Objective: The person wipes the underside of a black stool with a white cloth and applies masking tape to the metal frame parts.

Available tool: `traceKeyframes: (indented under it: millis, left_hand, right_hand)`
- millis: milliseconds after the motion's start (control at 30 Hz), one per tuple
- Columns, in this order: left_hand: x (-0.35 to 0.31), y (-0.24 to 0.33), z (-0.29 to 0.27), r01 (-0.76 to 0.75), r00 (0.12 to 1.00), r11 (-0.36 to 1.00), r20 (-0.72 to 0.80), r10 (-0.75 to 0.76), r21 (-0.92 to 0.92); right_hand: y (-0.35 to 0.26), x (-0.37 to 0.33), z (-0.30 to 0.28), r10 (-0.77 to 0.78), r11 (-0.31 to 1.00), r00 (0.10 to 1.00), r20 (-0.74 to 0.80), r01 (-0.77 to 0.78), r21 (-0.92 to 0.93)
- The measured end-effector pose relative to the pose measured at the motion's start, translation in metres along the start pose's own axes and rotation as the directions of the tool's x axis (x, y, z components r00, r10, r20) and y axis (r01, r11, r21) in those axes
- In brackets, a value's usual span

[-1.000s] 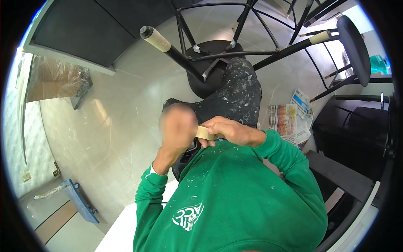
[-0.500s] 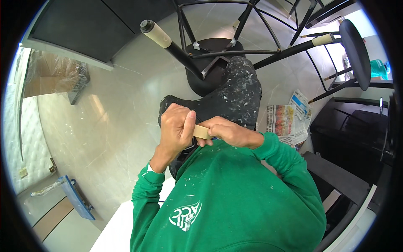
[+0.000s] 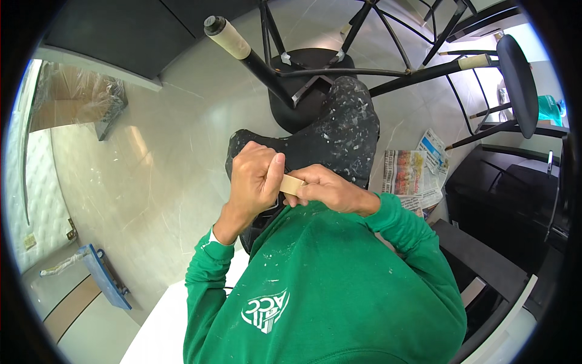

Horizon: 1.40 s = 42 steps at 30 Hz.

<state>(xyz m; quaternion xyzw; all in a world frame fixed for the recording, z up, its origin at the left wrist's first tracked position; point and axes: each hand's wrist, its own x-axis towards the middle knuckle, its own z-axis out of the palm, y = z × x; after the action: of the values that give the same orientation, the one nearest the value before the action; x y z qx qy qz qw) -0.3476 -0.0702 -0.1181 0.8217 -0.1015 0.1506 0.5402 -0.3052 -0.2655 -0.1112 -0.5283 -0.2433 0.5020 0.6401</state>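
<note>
- Both hands are pinching a strip of beige masking tape [image 3: 292, 184] at chest height: left hand [image 3: 254, 179] and right hand [image 3: 324, 191] each keeping a clenched grip on it.
- An upturned black stool [image 3: 303, 85] is lying just beyond, its leg tip [image 3: 227, 37] wearing beige tape.
- Newspaper [image 3: 412, 173] is lying on the floor.

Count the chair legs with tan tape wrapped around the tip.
2: one taped leg points up at the top left, another taped leg sits at the upper right. Other leg tips are cut off, so more may exist.
</note>
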Motion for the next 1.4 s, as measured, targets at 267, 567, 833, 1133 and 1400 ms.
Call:
traceKeyframes:
  millis: [267,567,833,1133,1400]
  left_hand:
    - [0.000,-0.002,0.000,0.005,1.000,0.999,0.022,-0.006,0.035]
    - [0.003,-0.006,0.002,0.033,0.998,0.999,0.057,-0.035,0.032]
    - [0.007,-0.011,0.039,0.114,0.978,0.987,0.163,-0.131,0.109]
    - [0.034,-0.011,0.088,0.210,0.919,0.971,0.316,-0.235,0.113]
    - [0.050,-0.021,0.117,0.405,0.883,0.910,0.295,-0.365,-0.086]
  right_hand:
    - [0.014,-0.001,0.003,-0.051,0.999,0.998,-0.048,0.052,0.013]
    - [0.023,-0.001,-0.002,-0.027,0.998,0.998,-0.054,0.030,0.062]
    - [0.052,-0.018,-0.028,-0.126,0.950,0.989,-0.081,0.143,0.277]
    - [0.081,-0.050,-0.066,-0.232,0.870,0.966,-0.110,0.257,0.422]
    - [0.074,-0.092,-0.101,-0.374,0.914,0.878,-0.299,0.296,-0.276]
